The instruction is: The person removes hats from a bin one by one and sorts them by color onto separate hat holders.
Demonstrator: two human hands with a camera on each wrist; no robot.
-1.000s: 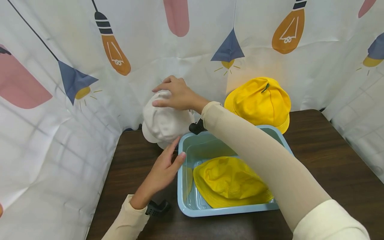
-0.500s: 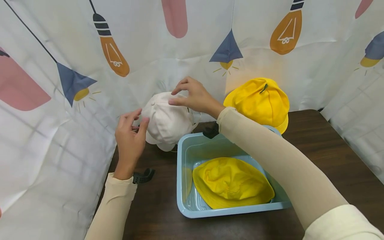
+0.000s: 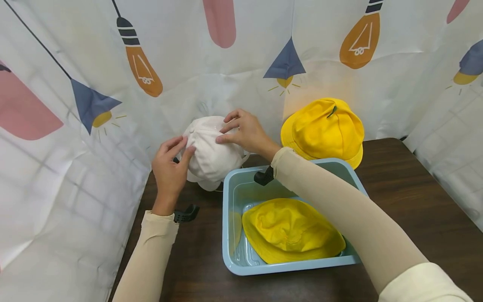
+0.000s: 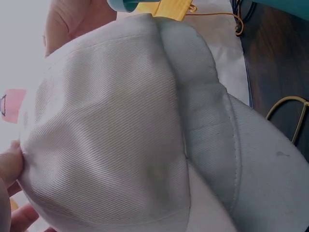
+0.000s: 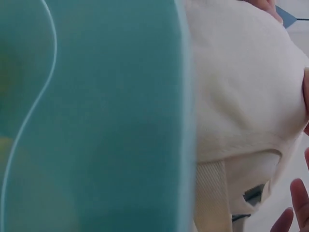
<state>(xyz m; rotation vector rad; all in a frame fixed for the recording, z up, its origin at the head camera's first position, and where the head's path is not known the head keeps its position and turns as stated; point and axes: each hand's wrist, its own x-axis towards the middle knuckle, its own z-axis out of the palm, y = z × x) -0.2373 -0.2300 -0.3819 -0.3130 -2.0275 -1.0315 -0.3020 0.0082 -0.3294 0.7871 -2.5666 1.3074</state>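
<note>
A white cap (image 3: pixel 211 155) sits at the back left of the table, its rounded crown up and overlapping white brims (image 4: pixel 207 116) showing below. My left hand (image 3: pixel 170 167) is at its left side, thumb and fingers spread and touching the crown. At the crown's right side my right hand (image 3: pixel 250 132) touches with thumb and fingertips, loosely bent. The right wrist view shows the cap's rear opening and strap (image 5: pixel 212 193). A yellow bucket hat (image 3: pixel 290 230) lies in the light blue plastic tub (image 3: pixel 228 243) beside the cap.
Behind the tub, another yellow hat (image 3: pixel 324 130) with a small green tag stands against the white printed curtain (image 3: pixel 241 84). The tub's left rim is close to the white cap. Dark wooden table (image 3: pixel 400 201) extends to the right.
My left hand has moved from beside the tub up to the cap's left side. My right hand has come down from the cap's top to its right side.
</note>
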